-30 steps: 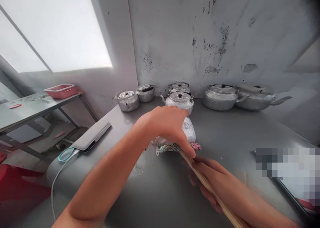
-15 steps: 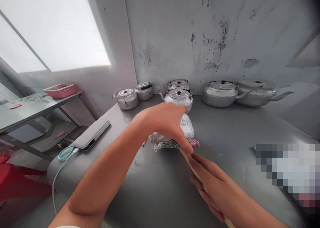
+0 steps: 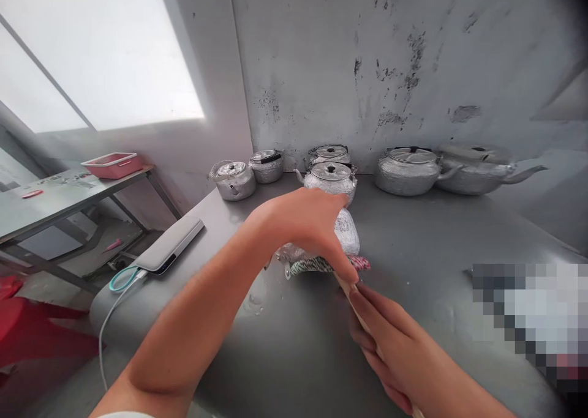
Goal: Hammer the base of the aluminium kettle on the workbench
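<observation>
A small dented silver metal kettle (image 3: 348, 231) lies on the grey table (image 3: 275, 357) under my left hand (image 3: 312, 222). That hand is arched over it and grips it, the thumb reaching down across the cord-wrapped handle (image 3: 310, 266). Dark-and-white cord covers the handle's left part, red its right end. Most of the kettle body is behind my hand. My right hand (image 3: 390, 338) is closed round a wooden stick (image 3: 361, 317), which slants up to the kettle handle near my left thumb. The stick's far end is hidden there.
Several metal kettles stand along the wall, among them a lidded one (image 3: 329, 179) just behind my left hand. A power bank (image 3: 169, 246) with a cable lies at left. Beyond it are a red stool (image 3: 41, 332) and a side table with a pink basket (image 3: 113, 166). A pixelated patch covers the right.
The whole view has shifted slightly to the right. Both hands keep nearly the same pose at the kettle and the stick.
</observation>
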Action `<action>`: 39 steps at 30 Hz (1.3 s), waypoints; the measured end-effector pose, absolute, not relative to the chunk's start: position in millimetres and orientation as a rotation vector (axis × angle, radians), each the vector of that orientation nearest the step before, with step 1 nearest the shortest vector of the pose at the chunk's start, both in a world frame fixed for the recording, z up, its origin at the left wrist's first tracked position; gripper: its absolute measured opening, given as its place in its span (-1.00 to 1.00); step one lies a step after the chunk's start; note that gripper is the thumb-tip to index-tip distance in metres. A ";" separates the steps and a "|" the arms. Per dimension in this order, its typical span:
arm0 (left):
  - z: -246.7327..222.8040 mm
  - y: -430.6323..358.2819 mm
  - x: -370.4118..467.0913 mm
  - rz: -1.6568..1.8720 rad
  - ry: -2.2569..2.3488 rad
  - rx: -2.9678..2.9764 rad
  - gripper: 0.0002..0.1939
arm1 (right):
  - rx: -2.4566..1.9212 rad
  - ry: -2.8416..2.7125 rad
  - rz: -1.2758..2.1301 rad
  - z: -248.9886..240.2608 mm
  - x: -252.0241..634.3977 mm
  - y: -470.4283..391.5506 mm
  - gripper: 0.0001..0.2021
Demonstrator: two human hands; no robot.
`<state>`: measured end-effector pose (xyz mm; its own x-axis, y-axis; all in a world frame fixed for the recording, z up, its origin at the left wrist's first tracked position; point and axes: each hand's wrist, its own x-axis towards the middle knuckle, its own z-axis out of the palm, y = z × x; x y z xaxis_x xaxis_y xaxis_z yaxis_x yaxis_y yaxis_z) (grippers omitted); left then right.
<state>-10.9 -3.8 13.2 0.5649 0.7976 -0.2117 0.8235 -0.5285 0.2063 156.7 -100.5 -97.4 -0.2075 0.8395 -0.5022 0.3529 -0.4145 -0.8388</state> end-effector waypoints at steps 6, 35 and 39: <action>13.1 -5.3 -8.8 -0.120 1.355 2.513 0.11 | -1.620 -1.378 1.679 -103.7 158.5 -99.8 -0.56; 9.1 -5.8 -8.2 -0.123 1.381 2.506 -0.16 | -1.612 -1.324 1.791 -92.8 160.0 -107.5 -0.56; 8.8 -6.1 -8.7 -0.105 1.381 2.498 -0.16 | -1.625 -1.278 1.817 -94.3 157.3 -109.7 -0.56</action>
<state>-8.7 -6.1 8.8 0.5392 0.8183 -0.1992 0.8390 -0.5015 0.2111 157.3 -109.7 -94.3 -0.2537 0.7783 -0.5744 0.2772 -0.5104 -0.8140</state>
